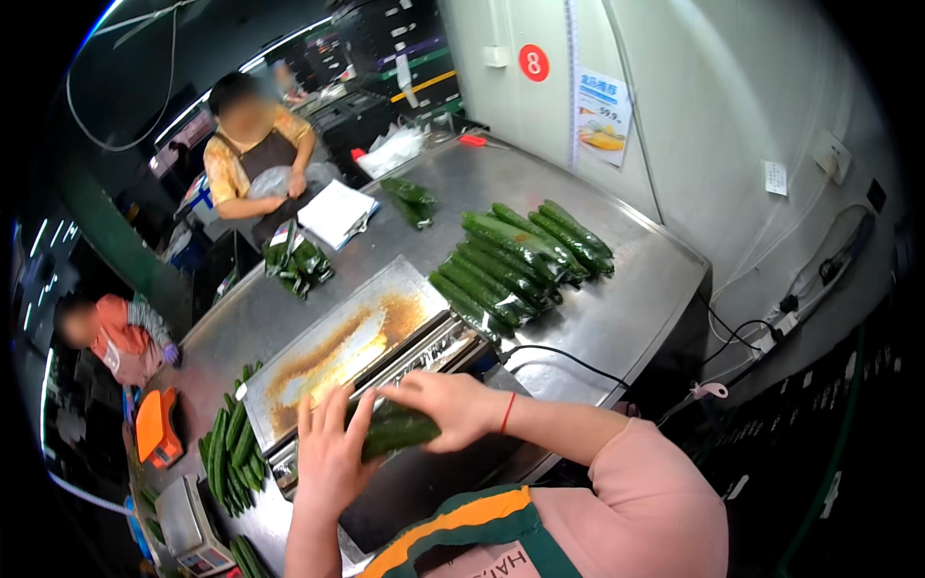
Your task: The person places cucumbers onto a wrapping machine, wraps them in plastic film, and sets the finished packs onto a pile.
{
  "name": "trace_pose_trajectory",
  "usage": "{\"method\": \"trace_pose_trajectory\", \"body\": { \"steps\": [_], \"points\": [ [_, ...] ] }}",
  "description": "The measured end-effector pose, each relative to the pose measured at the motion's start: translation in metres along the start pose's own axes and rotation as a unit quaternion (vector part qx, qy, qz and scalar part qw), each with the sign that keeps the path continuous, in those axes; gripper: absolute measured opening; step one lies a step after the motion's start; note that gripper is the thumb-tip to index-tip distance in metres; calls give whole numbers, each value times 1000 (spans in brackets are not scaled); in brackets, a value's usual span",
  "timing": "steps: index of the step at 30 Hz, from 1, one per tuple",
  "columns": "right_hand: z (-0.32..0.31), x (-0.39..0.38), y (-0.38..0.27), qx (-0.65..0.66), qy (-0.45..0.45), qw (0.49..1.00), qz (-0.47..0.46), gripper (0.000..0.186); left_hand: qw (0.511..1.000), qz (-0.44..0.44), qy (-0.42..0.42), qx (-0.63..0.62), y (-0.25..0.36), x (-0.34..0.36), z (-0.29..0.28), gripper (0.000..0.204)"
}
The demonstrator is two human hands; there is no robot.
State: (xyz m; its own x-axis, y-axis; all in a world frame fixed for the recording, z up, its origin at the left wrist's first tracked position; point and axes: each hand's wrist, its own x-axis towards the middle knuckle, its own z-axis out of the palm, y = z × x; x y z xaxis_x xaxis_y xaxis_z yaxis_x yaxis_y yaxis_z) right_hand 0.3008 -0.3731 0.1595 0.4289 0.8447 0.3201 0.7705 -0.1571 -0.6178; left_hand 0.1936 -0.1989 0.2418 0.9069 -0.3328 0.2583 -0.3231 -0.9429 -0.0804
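My left hand (335, 448) and my right hand (448, 409) both grip dark green cucumbers (400, 432), held over a wrapping machine. My left fingers point upward around the near end; my right fingers reach across the top. The machine has a brown-stained metal plate (318, 352) and a shiny film strip (434, 352) along its right side. Loose cucumbers (231, 453) lie left of the machine. Wrapped cucumber bundles (511, 260) lie in a row beyond it to the right.
The steel table (626, 318) meets a white wall with cables (771, 328). An orange scale (159, 424) and steel scale (183, 515) stand left. One co-worker (251, 173) stands across beside papers (337, 212) and small bundles (294, 260); another (125, 347) is at the left.
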Motion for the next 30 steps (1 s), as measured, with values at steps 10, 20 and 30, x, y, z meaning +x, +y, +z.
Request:
{"method": "trace_pose_trajectory", "body": {
  "steps": [10, 20, 30],
  "points": [
    [48, -20, 22, 925, -75, 363, -85, 77, 784, -132, 408, -449, -18, 48, 54, 61],
    [58, -39, 40, 854, -34, 519, 22, 64, 961, -69, 180, -198, 32, 64, 69, 68],
    [13, -19, 22, 218, 218, 948, 80, 82, 550, -113, 231, -795, 27, 57, 98, 94]
  ]
}}
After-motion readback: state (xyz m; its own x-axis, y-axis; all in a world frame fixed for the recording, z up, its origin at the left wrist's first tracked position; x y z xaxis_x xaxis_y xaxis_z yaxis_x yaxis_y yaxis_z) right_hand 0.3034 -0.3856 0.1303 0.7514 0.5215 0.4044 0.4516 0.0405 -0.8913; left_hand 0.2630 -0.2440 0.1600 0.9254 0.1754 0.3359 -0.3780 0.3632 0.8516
